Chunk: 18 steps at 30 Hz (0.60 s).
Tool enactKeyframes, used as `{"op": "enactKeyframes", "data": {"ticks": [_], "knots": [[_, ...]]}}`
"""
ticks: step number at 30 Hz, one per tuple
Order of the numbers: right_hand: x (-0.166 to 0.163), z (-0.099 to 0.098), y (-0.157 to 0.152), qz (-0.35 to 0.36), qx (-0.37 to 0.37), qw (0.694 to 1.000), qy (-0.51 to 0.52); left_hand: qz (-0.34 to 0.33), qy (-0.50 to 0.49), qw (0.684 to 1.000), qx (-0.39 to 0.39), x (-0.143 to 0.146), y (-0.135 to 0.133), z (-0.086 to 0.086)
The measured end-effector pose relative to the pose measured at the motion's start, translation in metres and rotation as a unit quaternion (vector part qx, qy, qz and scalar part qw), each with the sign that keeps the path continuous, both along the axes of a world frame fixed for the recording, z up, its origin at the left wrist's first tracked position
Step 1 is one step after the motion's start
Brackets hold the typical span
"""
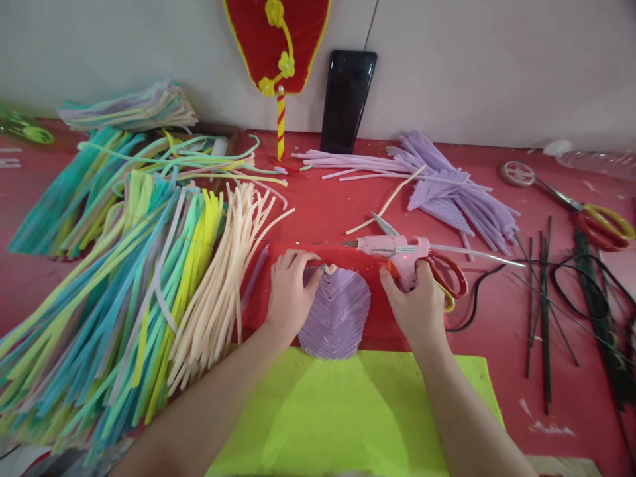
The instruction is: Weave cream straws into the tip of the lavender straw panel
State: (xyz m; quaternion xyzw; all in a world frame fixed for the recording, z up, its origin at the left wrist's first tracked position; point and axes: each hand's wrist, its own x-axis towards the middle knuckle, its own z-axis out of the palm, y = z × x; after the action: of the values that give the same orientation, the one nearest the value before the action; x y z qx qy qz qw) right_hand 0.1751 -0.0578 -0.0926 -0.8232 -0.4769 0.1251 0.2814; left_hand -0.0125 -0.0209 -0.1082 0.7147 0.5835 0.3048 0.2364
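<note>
A purple leaf shape (335, 318) of ribbed strips lies between the two hands, its lower edge overlapping a lime-green sheet (348, 411). The left hand (293, 291) has thumb and fingertips close together at the leaf's top edge, beside a small cream piece (332, 269); whether they grip it cannot be told. The right hand (416, 301), well apart from the left, is closed around the handle of a pink glue gun (392, 247), whose nozzle points left. Scissors (451, 273) lie partly behind the gun. Farther out, cream stems (218, 285) lie left, purple stems (454, 192) beyond the gun, and a black phone (348, 99) leans against the wall (472, 73).
</note>
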Motion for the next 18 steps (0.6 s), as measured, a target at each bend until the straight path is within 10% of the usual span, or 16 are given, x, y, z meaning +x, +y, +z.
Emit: {"op": "enactKeyframes", "data": {"ticks": [18], "knots": [[-0.003, 0.000, 0.001, 0.001, -0.017, 0.999, 0.050, -0.067, 0.125, 0.982, 0.126, 0.003, -0.013, 0.011]]}}
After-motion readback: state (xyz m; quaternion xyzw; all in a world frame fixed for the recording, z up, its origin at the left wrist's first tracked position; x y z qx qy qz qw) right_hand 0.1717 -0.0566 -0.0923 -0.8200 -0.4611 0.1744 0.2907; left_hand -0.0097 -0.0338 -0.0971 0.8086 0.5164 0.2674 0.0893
